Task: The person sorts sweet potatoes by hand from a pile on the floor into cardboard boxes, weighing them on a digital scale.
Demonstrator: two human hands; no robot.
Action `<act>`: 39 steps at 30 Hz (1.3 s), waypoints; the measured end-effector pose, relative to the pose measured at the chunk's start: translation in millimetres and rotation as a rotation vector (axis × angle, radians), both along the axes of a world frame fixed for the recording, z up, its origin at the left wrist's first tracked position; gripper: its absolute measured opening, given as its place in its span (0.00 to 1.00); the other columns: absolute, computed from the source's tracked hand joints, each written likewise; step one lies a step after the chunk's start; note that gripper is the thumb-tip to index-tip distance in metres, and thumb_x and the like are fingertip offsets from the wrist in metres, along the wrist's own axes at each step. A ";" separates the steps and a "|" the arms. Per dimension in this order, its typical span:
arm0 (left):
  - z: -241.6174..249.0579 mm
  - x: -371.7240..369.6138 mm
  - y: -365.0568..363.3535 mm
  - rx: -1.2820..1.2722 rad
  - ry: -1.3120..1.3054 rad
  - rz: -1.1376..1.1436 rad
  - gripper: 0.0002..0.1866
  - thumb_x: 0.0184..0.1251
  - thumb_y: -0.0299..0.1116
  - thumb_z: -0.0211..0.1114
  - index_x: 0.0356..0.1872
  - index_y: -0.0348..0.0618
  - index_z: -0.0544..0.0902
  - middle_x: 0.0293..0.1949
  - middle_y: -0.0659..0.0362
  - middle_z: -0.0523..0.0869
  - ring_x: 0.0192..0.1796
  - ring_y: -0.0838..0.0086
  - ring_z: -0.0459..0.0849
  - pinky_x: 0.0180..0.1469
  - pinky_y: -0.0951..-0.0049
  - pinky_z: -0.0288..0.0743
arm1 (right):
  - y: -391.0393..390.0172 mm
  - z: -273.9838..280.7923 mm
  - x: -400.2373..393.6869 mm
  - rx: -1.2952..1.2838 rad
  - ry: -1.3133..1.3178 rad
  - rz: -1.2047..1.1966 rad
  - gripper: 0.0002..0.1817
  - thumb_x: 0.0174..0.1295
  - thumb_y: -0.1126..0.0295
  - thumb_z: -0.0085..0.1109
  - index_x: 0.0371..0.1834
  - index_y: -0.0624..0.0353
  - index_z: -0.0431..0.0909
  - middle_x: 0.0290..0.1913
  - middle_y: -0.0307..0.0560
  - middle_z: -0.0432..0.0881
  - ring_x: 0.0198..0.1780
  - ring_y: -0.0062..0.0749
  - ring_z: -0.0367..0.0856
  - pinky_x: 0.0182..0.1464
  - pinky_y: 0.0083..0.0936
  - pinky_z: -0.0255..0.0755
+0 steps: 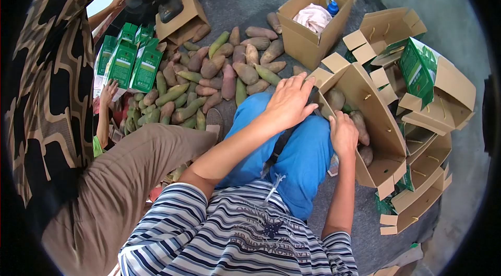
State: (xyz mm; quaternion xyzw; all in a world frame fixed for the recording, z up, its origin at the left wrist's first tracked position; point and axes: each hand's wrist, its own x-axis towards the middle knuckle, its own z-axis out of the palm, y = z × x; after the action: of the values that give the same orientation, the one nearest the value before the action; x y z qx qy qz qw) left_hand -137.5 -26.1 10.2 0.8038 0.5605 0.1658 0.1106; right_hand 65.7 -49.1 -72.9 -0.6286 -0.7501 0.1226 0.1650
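My left hand (290, 102) lies over the near corner of an open cardboard box (383, 119), fingers stretched out toward its flap and thumb apart. My right hand (344, 134) curls its fingers over the side wall of the same box. The box is tilted beside my right knee, and its flaps stand up. Inside are several plump, elongated brown-green fruits or tubers (359, 125), partly hidden by my right hand and the wall. A large heap of similar green and reddish-brown produce (228, 81) covers the floor ahead of my knees.
Empty-looking open boxes (428, 169) are piled along the right wall. A taller box (308, 41) holds a pink cloth (313, 17) and a blue bottle (332, 7). At left, another person's hand (108, 92) touches green cartons (123, 62). A person in a patterned top (49, 83) stands close by.
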 end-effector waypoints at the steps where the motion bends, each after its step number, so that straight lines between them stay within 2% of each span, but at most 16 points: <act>1: -0.1 -0.5 0.2 -0.001 -0.002 0.001 0.35 0.60 0.44 0.67 0.64 0.36 0.67 0.63 0.41 0.69 0.64 0.48 0.70 0.65 0.54 0.62 | 0.0 -0.5 0.2 0.003 -0.005 0.000 0.12 0.65 0.63 0.56 0.45 0.58 0.76 0.39 0.53 0.81 0.41 0.49 0.80 0.42 0.42 0.74; 39: 4.3 -10.7 -2.0 0.017 -0.007 0.027 0.35 0.59 0.43 0.68 0.64 0.36 0.67 0.64 0.41 0.69 0.64 0.48 0.69 0.66 0.54 0.62 | -0.8 -0.6 -1.7 0.002 -0.011 0.003 0.12 0.66 0.62 0.54 0.45 0.58 0.76 0.39 0.54 0.81 0.42 0.50 0.80 0.44 0.43 0.73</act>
State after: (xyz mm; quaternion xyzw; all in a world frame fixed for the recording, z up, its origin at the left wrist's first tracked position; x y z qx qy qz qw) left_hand -148.2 -28.1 14.5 0.7965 0.5695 0.1751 0.1034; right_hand 64.0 -49.9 -73.5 -0.6278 -0.7522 0.1188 0.1613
